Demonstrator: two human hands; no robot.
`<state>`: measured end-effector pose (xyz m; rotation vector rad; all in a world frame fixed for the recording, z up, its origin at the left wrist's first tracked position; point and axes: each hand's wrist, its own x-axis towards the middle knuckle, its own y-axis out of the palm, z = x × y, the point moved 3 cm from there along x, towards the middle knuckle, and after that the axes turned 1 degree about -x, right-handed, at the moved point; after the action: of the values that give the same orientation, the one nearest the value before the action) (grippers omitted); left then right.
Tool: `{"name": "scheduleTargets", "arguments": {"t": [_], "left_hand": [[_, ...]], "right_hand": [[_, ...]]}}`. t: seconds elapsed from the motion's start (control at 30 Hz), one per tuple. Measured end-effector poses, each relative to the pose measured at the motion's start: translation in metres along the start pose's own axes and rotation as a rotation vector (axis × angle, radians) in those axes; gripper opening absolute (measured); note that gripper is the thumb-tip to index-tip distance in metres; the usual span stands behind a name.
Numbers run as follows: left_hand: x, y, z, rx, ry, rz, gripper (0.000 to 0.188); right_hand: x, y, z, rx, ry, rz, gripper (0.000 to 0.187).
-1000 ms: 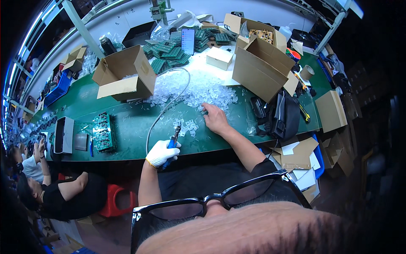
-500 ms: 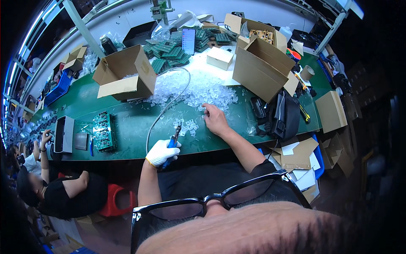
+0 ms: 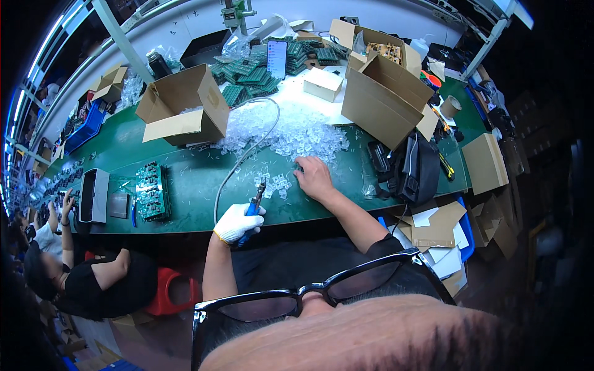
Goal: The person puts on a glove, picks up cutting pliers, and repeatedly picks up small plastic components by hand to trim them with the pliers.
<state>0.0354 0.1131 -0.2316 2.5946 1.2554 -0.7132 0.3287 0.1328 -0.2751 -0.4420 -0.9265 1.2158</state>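
My left hand (image 3: 237, 222), in a white glove, grips a blue-handled pen-shaped tool (image 3: 252, 207) whose tip points up toward the table; a grey hose (image 3: 247, 151) runs from it across the green table (image 3: 185, 179). My right hand (image 3: 314, 178), bare, lies palm down on the table at the near edge of a heap of small clear plastic parts (image 3: 291, 133), fingers among a few loose ones (image 3: 275, 183). Whether it pinches a part is hidden.
An open cardboard box (image 3: 182, 108) stands left of the heap, a bigger one (image 3: 383, 99) right. Green circuit boards (image 3: 151, 190) lie at left and stacked (image 3: 247, 68) at the back. A black bag (image 3: 416, 168) sits right. Another person (image 3: 74, 272) sits at left.
My hands have barely moved. The person at left has shifted an arm a little.
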Motion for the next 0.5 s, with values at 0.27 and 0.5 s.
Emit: {"name": "scheduleTargets", "arguments": {"t": [0.27, 0.5], "left_hand": [[0.000, -0.002, 0.004, -0.014, 0.001, 0.004, 0.035], [0.000, -0.001, 0.003, 0.003, -0.003, 0.015, 0.038]], "right_hand": [[0.002, -0.003, -0.003, 0.181, 0.025, -0.008, 0.036], [0.003, -0.006, -0.001, 0.114, 0.031, 0.034, 0.042]]}}
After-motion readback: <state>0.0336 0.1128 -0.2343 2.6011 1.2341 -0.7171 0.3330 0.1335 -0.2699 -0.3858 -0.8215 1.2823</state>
